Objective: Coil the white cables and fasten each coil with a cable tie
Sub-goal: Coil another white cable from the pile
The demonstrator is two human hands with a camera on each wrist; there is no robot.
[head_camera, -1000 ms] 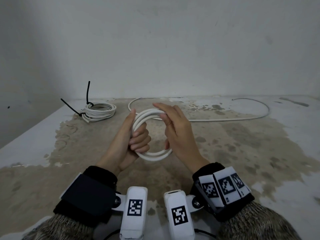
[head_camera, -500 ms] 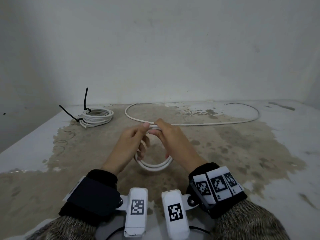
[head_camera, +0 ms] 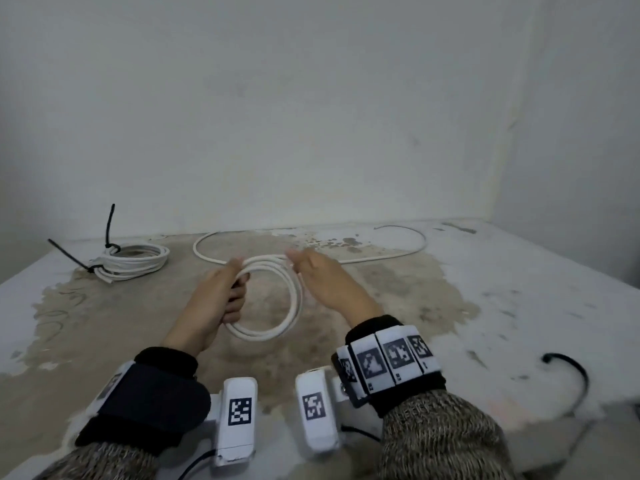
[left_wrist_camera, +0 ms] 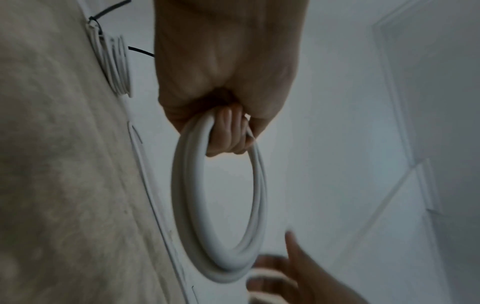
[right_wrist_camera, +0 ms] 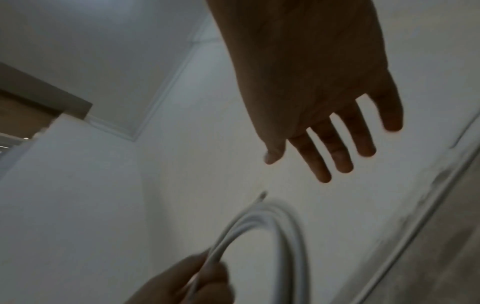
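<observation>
My left hand (head_camera: 227, 292) grips a small coil of white cable (head_camera: 263, 336) by its upper left side, held above the table; in the left wrist view its fingers (left_wrist_camera: 228, 133) are curled round the coil (left_wrist_camera: 187, 205). My right hand (head_camera: 320, 282) hovers just right of the coil's top with straight, spread fingers (right_wrist_camera: 342, 156) and holds nothing. The coil (right_wrist_camera: 262, 224) hangs below it, apart from it. The cable's loose length (head_camera: 388, 256) lies in a wide curve on the table behind. A black cable tie (head_camera: 583, 379) lies curved at the near right.
A finished white coil (head_camera: 133, 259) bound with black ties lies at the back left of the stained table (head_camera: 485, 306). A white wall stands close behind. The table's right edge runs near the black tie.
Half a second ago both hands pinched the top of the coil. My right hand has let go, opened and moved a little to the right; the left hand alone holds the coil.
</observation>
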